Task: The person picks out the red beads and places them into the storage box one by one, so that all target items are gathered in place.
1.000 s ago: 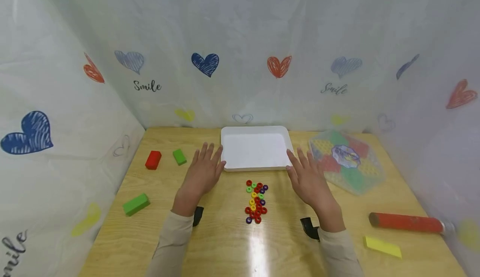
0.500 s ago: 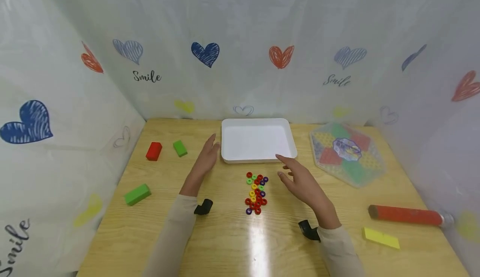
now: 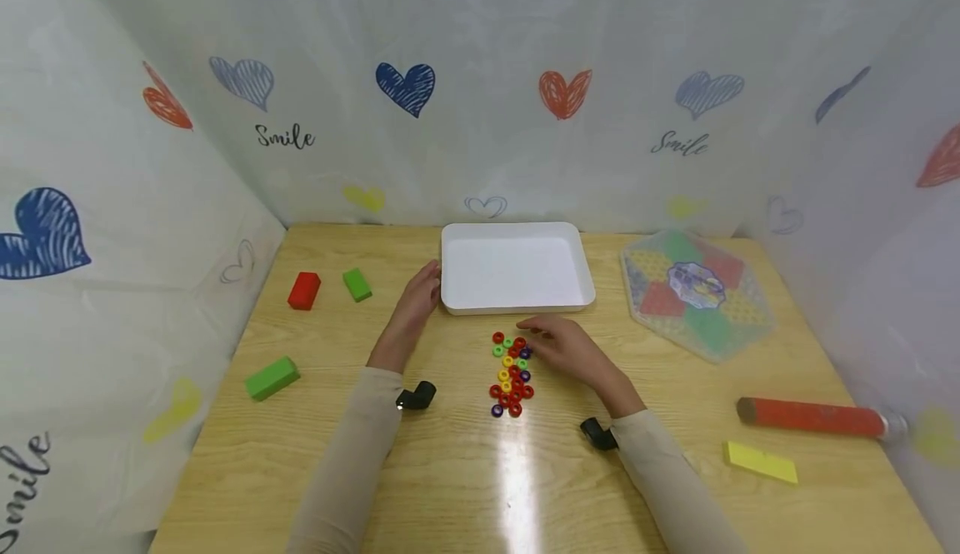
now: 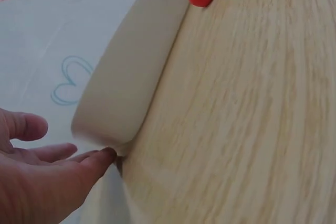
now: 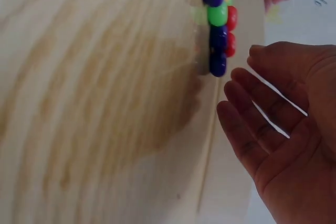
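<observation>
In the head view, a white rectangular tray lies at the back of the table. My left hand is at its left side; in the left wrist view a fingertip meets the tray's corner and the thumb stands apart. Small ring-shaped beads in red, yellow, green and purple lie loose in front of the tray. Over their far right end hovers my right hand, fingers loosely bent. The right wrist view shows it holding nothing, its fingertips close to a purple bead.
Left on the table are a red block, a small green block and a larger green block. To the right lie a clear hexagonal case, a red cylinder and a yellow block. A printed curtain encloses the back and sides.
My right hand has moved left from beside the tray's right corner to the beads. The left hand has turned onto its edge beside the tray. The head view has tilted down.
</observation>
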Demonstrator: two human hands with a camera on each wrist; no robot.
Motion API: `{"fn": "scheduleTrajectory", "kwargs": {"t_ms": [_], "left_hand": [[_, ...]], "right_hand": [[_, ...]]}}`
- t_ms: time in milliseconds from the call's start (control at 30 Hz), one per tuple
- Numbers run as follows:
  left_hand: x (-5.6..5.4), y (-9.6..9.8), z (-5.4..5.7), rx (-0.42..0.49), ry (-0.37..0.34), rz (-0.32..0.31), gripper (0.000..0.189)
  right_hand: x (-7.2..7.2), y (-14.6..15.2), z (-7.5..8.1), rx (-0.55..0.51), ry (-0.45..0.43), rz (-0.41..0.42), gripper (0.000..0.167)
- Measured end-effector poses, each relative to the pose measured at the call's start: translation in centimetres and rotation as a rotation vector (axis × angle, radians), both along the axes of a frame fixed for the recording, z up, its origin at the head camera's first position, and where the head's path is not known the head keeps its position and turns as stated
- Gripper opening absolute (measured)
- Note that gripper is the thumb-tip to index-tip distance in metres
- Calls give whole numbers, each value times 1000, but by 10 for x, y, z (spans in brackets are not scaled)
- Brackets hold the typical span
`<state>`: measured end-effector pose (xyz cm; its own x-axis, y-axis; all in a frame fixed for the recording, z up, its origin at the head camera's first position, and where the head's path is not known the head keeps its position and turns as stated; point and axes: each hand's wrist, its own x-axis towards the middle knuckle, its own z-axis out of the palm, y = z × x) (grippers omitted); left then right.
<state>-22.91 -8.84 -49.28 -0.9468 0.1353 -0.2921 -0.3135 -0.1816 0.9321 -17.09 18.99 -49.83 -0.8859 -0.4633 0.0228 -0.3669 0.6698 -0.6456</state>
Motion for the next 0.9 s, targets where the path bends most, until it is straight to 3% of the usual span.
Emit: {"fn": "scheduleTrajectory", "kwargs": {"t_ms": [233, 567, 900], "left_hand": [[-3, 7, -10, 58, 41, -5, 54], [1, 4, -15, 17, 57, 26, 56], [0, 6, -19, 44, 78, 27, 55]], "right_hand": [[-2, -9, 0, 20, -42, 22, 29], [-8, -19, 0, 42, -72, 15, 19], [-10, -25, -1, 65, -64, -1, 15]]}}
